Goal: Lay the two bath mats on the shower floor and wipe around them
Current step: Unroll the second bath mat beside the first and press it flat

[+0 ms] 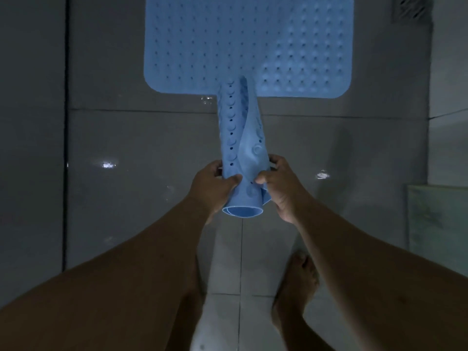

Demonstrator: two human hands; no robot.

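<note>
From the head camera, looking straight down in dim light, a blue bath mat (248,44) lies flat on the grey tiled shower floor (141,148) at twelve o'clock, its surface dotted with rows of small holes and raised bumps, its rounded near corners toward the person. A second blue mat, the rolled mat (240,148), is held in the air at the centre of the view as a loose tube, its open end toward the camera and its far end overlapping, in the picture, the near edge of the flat mat; whether the two touch cannot be told. The left hand (212,188) grips the tube from nine o'clock, fingers curled round its side and the thumb pressed on the front near the seam. The right hand (281,188) grips it from three o'clock, fingers curled behind the loose flap and the thumb pinching the flap's edge against the roll. Both bare forearms reach in from the lower corners. A bare foot (296,287) stands on the tiles at five o'clock, partly hidden by the right forearm. At one o'clock, beside the flat mat's far right corner, sits a dark floor drain grate (410,8). Small bright wet patches glint on the tiles at nine and three o'clock.
</note>
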